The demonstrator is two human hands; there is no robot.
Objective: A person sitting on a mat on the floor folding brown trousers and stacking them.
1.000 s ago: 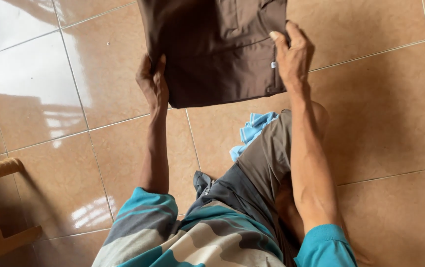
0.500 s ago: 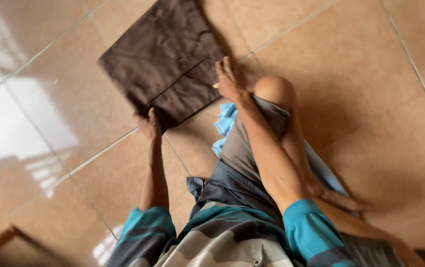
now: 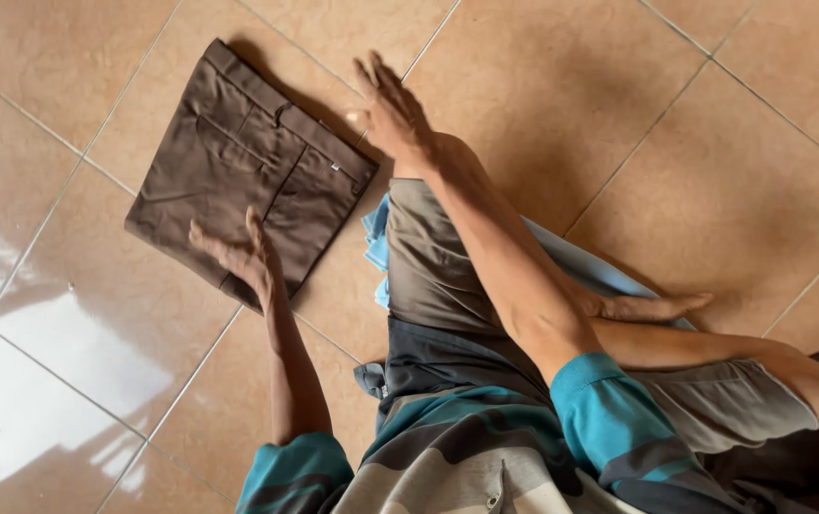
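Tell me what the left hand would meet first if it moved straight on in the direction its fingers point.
The left hand already rests flat on the folded brown trousers, fingers pointing toward their waistband. Going straight on, it would slide over more of that cloth, then probably reach the bare floor tiles.

There is only one view, from a camera on the person's head. It looks almost straight down at the tiled floor [image 3: 676, 143], quite near. The person's own chest and legs fill the lower right of the frame, and the folded brown trousers [image 3: 238, 162] lie upper left.
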